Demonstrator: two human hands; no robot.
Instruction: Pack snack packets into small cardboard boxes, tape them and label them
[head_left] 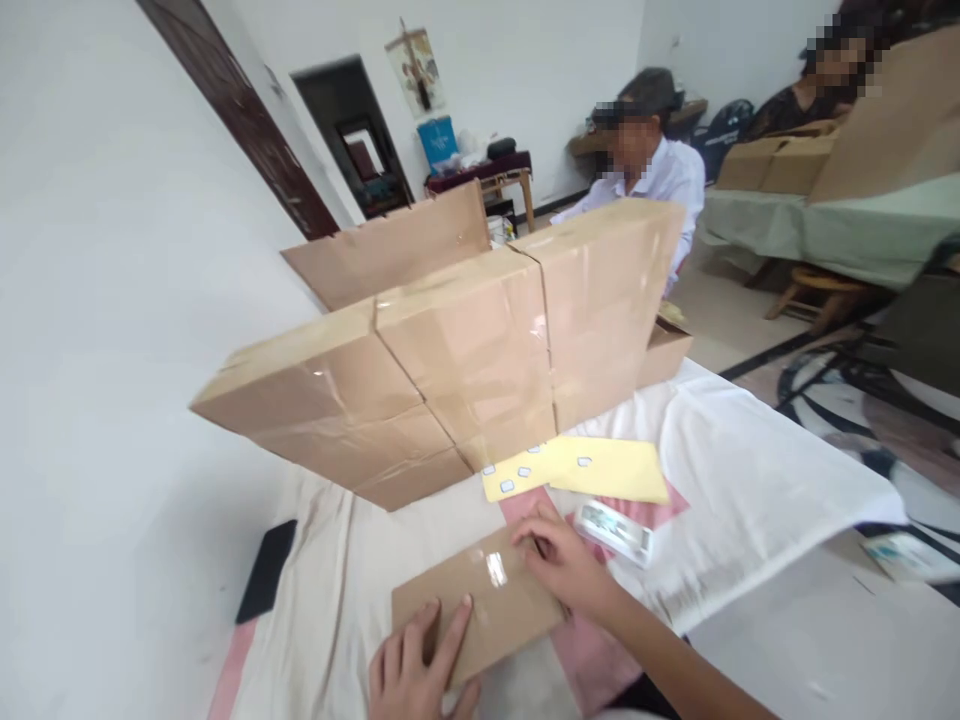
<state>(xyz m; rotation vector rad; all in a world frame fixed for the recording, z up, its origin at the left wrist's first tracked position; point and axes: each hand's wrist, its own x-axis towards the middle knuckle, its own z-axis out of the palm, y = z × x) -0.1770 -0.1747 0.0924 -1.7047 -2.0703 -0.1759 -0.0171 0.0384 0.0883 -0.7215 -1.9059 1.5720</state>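
A flat brown cardboard piece (484,600) lies on the cloth-covered table in front of me. A shiny strip of clear tape (496,570) shows near its upper middle. My left hand (420,655) rests on the near left part of the cardboard, fingers spread. My right hand (559,560) is at its far right edge with the fingers curled and fingertips together; whether anything small is between them is hidden. Just right of that hand lies a white box with a clear window (615,532). Beyond it is a yellow sheet with small printed shapes (607,468).
A long taped cardboard partition (465,370) stands across the table. A black flat object (268,570) lies at the left edge by the wall. Behind the partition sits a person in a white shirt (675,175); another person is at a table with cardboard (892,130).
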